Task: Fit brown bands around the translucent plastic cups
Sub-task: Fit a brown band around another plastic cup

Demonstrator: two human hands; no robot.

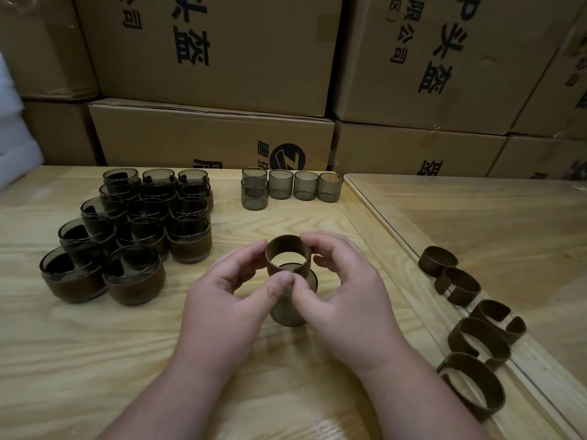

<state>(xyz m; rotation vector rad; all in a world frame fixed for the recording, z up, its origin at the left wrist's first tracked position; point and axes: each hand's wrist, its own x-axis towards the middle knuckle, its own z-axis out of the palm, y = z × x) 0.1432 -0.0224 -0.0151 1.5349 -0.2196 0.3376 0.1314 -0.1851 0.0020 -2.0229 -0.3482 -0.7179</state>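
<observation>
Head view. Both hands pinch one brown band [287,254] over a translucent cup [287,308] standing on the wooden counter [95,360]. The left hand [227,295] and right hand [346,285] each curl fingers round the band's sides, thumbs meeting at its near edge (the band sits at the cup's rim). Left of this cup stand the banded cups [127,230]; beyond it, five bare cups [290,187]; to its right, spare bands [470,325]. Cardboard boxes [209,134] rise behind.

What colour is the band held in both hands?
Brown, seen in the head view: band.
</observation>
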